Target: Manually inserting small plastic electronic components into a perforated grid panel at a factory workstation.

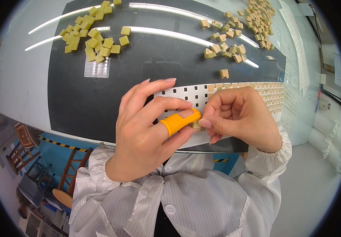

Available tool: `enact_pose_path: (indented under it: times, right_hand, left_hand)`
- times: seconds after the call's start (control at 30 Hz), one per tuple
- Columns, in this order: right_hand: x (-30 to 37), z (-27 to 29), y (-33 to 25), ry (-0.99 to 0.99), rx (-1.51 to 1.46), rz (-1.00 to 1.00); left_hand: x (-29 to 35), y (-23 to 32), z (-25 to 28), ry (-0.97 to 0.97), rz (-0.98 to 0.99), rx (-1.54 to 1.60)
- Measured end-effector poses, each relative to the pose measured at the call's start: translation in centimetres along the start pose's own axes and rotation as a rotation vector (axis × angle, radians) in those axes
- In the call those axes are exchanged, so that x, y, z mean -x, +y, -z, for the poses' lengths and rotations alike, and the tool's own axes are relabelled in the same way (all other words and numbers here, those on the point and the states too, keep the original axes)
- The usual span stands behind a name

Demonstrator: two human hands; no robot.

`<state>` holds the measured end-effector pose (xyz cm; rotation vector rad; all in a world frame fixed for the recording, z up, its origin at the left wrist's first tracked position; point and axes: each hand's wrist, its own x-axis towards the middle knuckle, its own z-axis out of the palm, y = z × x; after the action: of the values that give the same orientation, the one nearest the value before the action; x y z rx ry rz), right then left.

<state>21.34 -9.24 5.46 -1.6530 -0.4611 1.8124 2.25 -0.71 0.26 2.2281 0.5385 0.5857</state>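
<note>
1. Your left hand (139,123) pinches tan block (195,125), thumb to index; long axis unclear.
2. Orange sleeve (173,124) points toward your right hand (244,112): fingers curled beside block, grip unclear.
3. White sheet (295,47) beyond: print too small.

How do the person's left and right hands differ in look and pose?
The left hand wears an orange finger sleeve; the right hand wears none. The left hand's fingers spread apart, while the right hand's curl inward close together. Both meet at a small block and have gathered, striped cuffs.
</note>
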Motion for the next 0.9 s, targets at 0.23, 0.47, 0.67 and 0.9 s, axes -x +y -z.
enact_pose_path:
  times: [0.23, 0.47, 0.67, 0.9]
  right_hand:
    - [0.3, -0.9, 0.8, 0.048, 0.114, 0.111]
    - [0.5, -0.8, 1.3, 0.072, 0.406, 0.233]
    - [0.8, -0.8, 2.4, 0.476, 0.411, 0.515]
    - [1.0, -2.5, 5.5, 0.654, 0.782, 0.76]
  left_hand:
    - [-0.1, 0.0, -0.1, 0.002, -0.005, 0.001]
    - [0.0, 0.0, -0.2, 0.017, -0.032, -0.033]
    - [0.1, 0.3, 0.0, -0.007, 0.006, -0.024]
    - [0.2, 0.0, -0.2, -0.001, -0.01, -0.029]
